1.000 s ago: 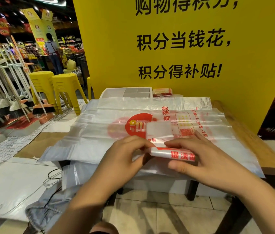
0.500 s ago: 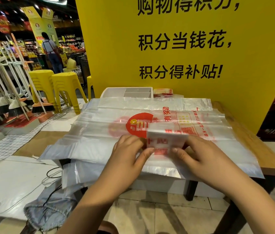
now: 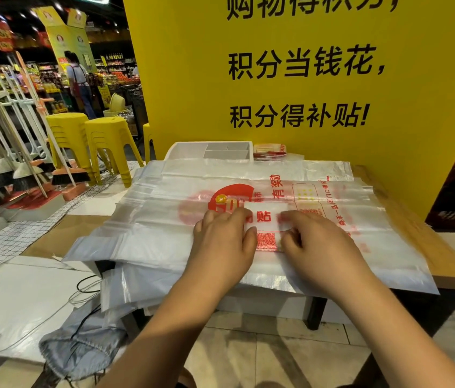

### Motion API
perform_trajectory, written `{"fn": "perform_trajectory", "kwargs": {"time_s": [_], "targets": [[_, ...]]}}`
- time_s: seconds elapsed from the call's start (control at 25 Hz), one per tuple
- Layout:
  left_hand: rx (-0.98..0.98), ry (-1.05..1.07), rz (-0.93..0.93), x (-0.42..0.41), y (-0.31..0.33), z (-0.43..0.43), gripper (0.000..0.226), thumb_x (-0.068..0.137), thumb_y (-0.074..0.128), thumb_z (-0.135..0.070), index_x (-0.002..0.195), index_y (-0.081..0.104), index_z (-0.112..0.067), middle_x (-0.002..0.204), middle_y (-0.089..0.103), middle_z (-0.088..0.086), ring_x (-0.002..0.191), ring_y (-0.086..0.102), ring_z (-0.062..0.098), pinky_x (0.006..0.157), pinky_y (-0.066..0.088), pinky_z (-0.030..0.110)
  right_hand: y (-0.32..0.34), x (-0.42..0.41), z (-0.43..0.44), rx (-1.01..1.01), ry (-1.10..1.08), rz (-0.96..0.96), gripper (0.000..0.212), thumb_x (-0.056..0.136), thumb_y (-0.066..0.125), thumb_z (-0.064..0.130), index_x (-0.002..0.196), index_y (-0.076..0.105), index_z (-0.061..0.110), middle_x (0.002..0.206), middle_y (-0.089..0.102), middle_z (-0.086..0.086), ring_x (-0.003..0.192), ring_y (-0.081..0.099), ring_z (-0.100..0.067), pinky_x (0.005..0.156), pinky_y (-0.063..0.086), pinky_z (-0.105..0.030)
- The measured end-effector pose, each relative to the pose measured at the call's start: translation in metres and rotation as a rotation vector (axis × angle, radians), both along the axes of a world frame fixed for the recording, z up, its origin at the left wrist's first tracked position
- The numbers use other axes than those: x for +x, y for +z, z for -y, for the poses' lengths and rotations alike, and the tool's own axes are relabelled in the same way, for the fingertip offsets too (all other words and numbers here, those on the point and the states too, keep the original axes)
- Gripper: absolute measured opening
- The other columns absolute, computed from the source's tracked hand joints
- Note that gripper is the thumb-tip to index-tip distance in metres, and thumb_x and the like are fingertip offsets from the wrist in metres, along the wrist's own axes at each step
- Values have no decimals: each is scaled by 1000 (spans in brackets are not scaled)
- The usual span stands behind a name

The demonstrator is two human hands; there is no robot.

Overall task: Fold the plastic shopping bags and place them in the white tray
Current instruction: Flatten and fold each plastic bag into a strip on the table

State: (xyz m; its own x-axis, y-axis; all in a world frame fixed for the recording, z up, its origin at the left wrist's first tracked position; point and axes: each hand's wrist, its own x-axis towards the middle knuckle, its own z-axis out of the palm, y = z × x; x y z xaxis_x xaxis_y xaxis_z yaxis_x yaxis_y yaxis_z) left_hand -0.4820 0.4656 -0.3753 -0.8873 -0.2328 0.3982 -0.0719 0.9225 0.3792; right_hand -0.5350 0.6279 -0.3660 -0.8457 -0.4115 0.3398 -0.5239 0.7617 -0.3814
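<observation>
Pressing folded bag, left hand flat, right hand fingers curled

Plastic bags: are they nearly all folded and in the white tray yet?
Not nearly. Done: one small folded packet lies beside the white tray, not in it; no bag shows in the tray's visible compartments. In hand: the left hand and right hand press a partly folded bag. Left: finish that fold, tray it, then fold the flat bags stacked beneath.
</observation>
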Motion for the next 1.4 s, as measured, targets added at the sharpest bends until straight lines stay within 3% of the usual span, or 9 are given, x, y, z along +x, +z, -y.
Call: {"fn": "perform_trajectory", "kwargs": {"time_s": [0.2, 0.4, 0.6, 0.8, 1.0, 1.08, 1.2, 1.32, 1.4], "targets": [[-121, -136, 93, -9, 0, 13, 36, 102, 42, -43, 131, 52, -23, 147, 40, -1, 142, 20, 19, 116, 24, 37, -4, -4, 2, 167, -12, -95, 40, 97, 43, 38, 129, 62, 25, 140, 50, 0, 128, 46, -23, 102, 38, -37], [-69, -306, 325, -24, 7, 36, 42, 98, 39, -60, 131, 39, -33, 148, 38, -5, 145, 23, 19, 119, 22, 42, 2, -31, -5, 295, 276, 14, 52, 102, 31, 54, 149, 35, 33, 163, 22, 12, 151, 16, -10, 121, 17, -34], [-103, -319, 445, -20, 12, 50, 65, 88, 38, -77, 146, 29, -48, 162, 21, -7, 152, 6, 16, 121, 11, 40, -1, -51, -24, 360, 388, 181, 87, 80, 11, 89, 156, 11, 46, 160, 0, 29, 147, -7, 6, 124, -3, -35], [-99, -328, 515, -19, 18, 56, 68, 86, 44, -77, 147, 24, -55, 165, 13, -7, 152, -2, 11, 120, 6, 38, 6, -60, -33, 356, 440, 328, 76, 83, 32, 79, 151, 9, 54, 154, -6, 38, 143, -13, 11, 122, -9, -29], [-105, -308, 578, -23, 20, 54, 70, 84, 43, -79, 147, 21, -57, 166, 10, -8, 153, -1, 16, 124, 9, 45, 7, -67, -31, 446, 469, 385, 85, 77, 28, 84, 151, -2, 56, 154, -14, 37, 143, -21, 9, 119, -12, -26], [-115, -314, 591, -23, 25, 52, 69, 87, 45, -74, 148, 23, -53, 165, 12, -9, 153, 1, 14, 124, 9, 44, 11, -66, -29, 468, 459, 369, 90, 76, 29, 84, 154, 0, 50, 157, -11, 32, 146, -16, 5, 122, -9, -28], [-150, -327, 490, -21, 29, 49, 57, 97, 47, -58, 150, 28, -47, 162, 21, -11, 150, 10, 13, 123, 12, 41, 17, -62, -26, 333, 418, 289, 92, 75, 39, 83, 154, 28, 37, 159, 24, 19, 148, 19, -7, 122, 18, -32], [-244, -214, 275, -18, 23, 40, 44, 104, 44, -25, 144, 44, -42, 150, 39, -9, 139, 27, 19, 113, 19, 35, 11, -60, -26, 143, 342, 160, 79, 76, 40, 81, 135, 54, 30, 128, 53, 10, 117, 50, -9, 101, 42, -28], [-227, -124, 201, -19, 20, 31, 37, 103, 40, -24, 136, 55, -32, 138, 48, -4, 130, 37, 21, 108, 27, 36, 1, -58, -23, 91, 304, 52, 65, 83, 41, 76, 123, 62, 29, 110, 56, 13, 102, 53, -7, 87, 43, -25]]}}
